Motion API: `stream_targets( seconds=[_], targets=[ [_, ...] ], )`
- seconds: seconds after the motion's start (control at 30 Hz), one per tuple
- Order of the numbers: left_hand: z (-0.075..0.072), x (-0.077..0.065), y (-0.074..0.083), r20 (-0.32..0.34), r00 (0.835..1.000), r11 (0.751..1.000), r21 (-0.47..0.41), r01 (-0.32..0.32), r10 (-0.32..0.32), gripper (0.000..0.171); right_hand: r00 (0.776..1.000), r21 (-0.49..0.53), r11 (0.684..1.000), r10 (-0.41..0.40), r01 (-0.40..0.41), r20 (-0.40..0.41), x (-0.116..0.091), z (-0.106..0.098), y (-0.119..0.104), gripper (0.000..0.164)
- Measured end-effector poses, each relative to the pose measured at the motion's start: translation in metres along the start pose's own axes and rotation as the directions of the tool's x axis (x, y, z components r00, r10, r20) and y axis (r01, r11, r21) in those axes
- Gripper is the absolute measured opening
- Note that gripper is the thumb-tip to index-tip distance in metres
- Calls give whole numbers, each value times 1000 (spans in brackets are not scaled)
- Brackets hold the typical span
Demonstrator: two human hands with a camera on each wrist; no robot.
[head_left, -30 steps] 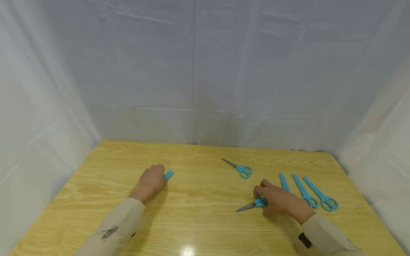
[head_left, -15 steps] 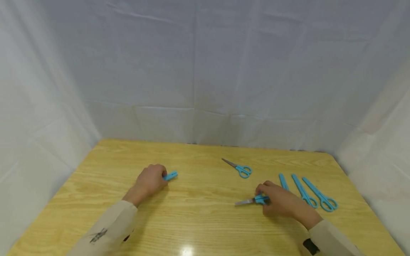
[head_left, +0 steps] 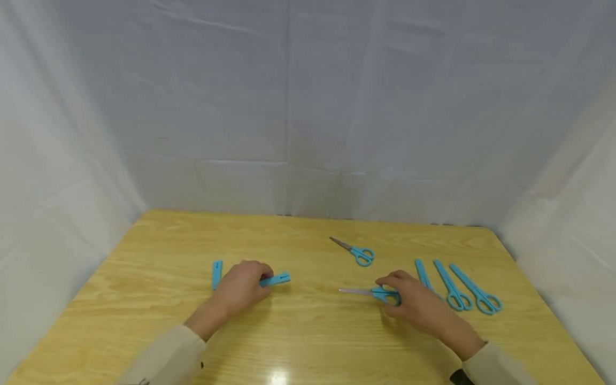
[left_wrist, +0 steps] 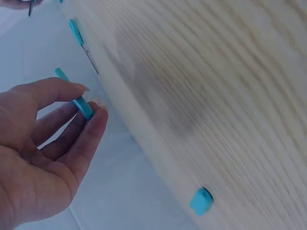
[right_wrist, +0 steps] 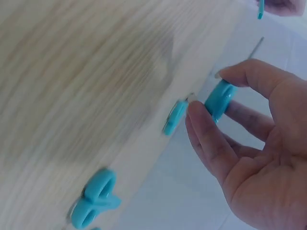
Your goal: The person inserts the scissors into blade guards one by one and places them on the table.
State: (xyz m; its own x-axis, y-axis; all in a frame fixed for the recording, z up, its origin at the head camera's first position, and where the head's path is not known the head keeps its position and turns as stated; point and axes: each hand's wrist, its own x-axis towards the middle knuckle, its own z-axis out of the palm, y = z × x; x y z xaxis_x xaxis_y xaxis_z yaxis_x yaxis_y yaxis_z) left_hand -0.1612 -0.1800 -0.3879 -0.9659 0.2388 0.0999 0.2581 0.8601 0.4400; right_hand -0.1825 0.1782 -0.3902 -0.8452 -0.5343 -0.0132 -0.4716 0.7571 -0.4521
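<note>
My left hand (head_left: 242,286) pinches a light blue scissors cover (head_left: 277,279) between thumb and fingers, its slotted end pointing right. In the left wrist view this cover (left_wrist: 84,109) shows at the fingertips, raised off the wood. My right hand (head_left: 417,300) grips a pair of scissors (head_left: 379,292) by its blue handles. Those bare blades are closed and point left, toward the cover. A gap separates the two across the table's middle. Seen from the right wrist, the scissors' handle (right_wrist: 219,101) sits between thumb and fingertips.
Behind the left hand lies another blue cover (head_left: 217,274). Uncovered scissors (head_left: 362,255) rest farther back at the middle. On the right, sheathed scissors (head_left: 452,289) lie in a row, the nearest partly hidden by the right hand. White sheeting (head_left: 313,107) encloses the wooden table (head_left: 308,342).
My left hand has lifted the cover and brought it right, exposing the other cover behind. My right hand has turned the scissors level and moved them slightly left.
</note>
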Motion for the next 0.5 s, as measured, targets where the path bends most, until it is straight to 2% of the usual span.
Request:
stream_targets(
  seconds=[0.13, 0.33, 0.5],
  targets=[
    [5, -5, 13, 0, 998, 998, 8, -56, 56, 16, 999, 47, 999, -9, 11, -38, 0, 5, -10, 42],
    [10, -11, 26, -19, 987, 987, 32, -160, 161, 14, 999, 97, 995, -37, 39, -25, -1, 13, -21, 42],
    [13, -13, 31, -26, 977, 977, 36, -211, 212, 14, 998, 85, 995, -50, 53, -36, 0, 15, -28, 41]
  ],
)
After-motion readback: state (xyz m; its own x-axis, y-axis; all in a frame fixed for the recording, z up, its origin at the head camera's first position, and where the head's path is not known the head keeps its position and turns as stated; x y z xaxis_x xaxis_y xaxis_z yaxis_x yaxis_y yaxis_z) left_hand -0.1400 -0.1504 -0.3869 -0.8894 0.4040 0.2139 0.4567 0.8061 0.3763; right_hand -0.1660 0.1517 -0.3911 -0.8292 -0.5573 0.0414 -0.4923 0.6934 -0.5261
